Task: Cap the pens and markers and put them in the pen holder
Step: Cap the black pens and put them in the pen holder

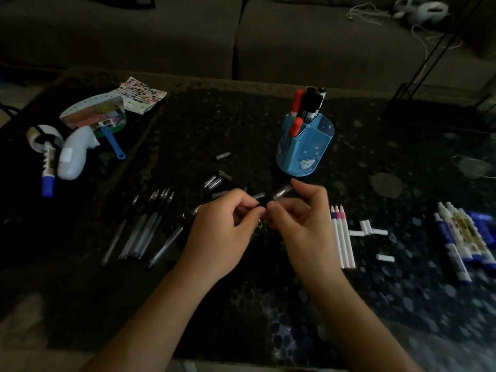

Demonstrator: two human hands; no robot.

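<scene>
Dim room, dark couch (241,36) along the back. Black pebble-patterned surface (214,124) in front of it, scattered with writing things.

Both hands meet over the middle of the surface. Left hand (225,226) has its fingers curled, pinching one end of a dark pen (264,202). Right hand (298,218) pinches the other end between thumb and forefinger. A clear, shiny piece sticks out past the right fingertips and points toward the pen holder. Too blurred to say whether the cap is fully seated.

Blue pen holder (306,149) stands upright just beyond the hands, slightly to the right. Red-capped and black-capped markers (308,103) already stand in its compartments.

Left of the hands: a row of uncapped pens (150,226) lying side by side, tips pointing away. Loose pen caps (214,181) lie between that row and the holder.

Right of the hands: three thin white markers (342,237) in a tight row, with white caps (367,228) just beside them. Further right, a bunch of blue-and-white markers (456,237).

Far left corner: a tape roll (40,138), a white bottle (73,157), a hand fan (94,114) and one blue-capped marker (48,170).
</scene>
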